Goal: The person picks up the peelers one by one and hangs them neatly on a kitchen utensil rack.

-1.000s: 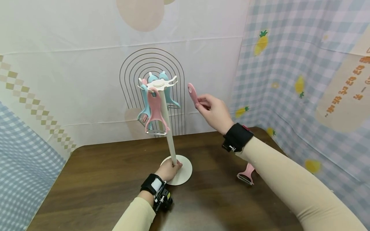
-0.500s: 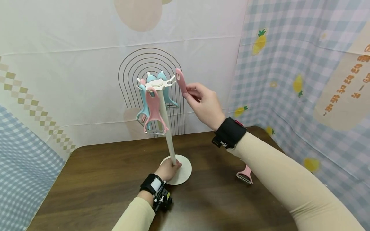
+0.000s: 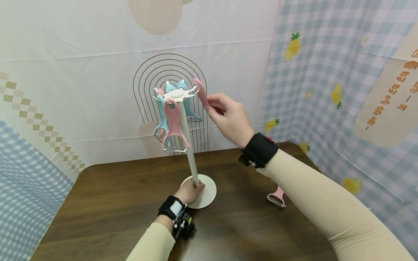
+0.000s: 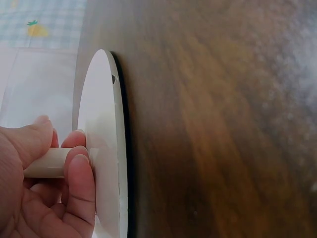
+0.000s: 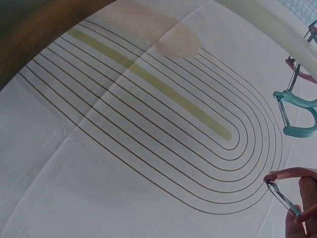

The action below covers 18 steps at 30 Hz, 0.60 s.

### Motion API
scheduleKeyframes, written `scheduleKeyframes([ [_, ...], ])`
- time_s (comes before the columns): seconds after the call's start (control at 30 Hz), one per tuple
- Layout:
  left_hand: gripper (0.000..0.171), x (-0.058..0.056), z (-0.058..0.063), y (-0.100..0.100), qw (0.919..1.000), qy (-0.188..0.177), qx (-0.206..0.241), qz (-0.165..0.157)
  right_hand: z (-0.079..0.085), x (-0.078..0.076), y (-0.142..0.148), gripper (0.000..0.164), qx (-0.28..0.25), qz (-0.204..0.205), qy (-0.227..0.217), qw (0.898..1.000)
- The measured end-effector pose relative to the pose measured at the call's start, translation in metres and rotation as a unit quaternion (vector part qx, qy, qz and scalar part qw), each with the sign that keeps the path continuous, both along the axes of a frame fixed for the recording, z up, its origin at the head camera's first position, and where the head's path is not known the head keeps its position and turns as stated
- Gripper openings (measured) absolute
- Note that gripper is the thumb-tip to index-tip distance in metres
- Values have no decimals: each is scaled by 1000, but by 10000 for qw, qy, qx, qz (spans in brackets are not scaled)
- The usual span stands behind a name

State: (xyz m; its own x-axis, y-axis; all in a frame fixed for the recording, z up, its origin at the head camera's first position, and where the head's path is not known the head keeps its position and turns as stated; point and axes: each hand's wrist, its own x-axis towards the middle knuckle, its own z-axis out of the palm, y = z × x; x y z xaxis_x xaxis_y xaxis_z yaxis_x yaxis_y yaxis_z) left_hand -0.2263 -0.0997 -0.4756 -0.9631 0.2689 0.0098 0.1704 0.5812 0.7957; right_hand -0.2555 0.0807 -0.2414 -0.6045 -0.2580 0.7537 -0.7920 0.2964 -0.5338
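Observation:
My left hand (image 3: pixel 190 193) grips the white stand's pole (image 3: pixel 192 163) just above its round base (image 3: pixel 209 192). In the left wrist view, fingers and thumb curl round the pole (image 4: pixel 45 163). My right hand (image 3: pixel 230 117) pinches a pink peeler (image 3: pixel 201 93) by its lower part, handle end up. That end is at a right-hand hook of the rack top (image 3: pixel 177 94); whether it is threaded on, I cannot tell. In the right wrist view the peeler's blade (image 5: pixel 281 198) shows beside my fingertips. Another pink peeler (image 3: pixel 174 121) and blue peelers (image 3: pixel 162 116) hang from other hooks.
A pink peeler (image 3: pixel 277 198) lies on the brown wooden table (image 3: pixel 130 210), partly hidden by my right forearm. A white cloth (image 3: pixel 81 98) hangs behind the stand, and a blue checked cloth (image 3: pixel 326 90) hangs on the right.
My right hand has moved left with the pink peeler, bringing its handle end up to the rack's right hook, then slightly down. The left hand has kept its hold on the pole.

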Motion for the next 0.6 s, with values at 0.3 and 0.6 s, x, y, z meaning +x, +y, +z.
scheduleKeyframes([
  [0.3, 19, 0, -1, -2, 10000, -38, 30, -19, -3, 2, 0, 14, 174, -3, 36, 9998],
  [0.6, 18, 1, 0, -1, 10000, -36, 73, 5, -3, 4, -2, 16, 285, 67, 117, 9995],
])
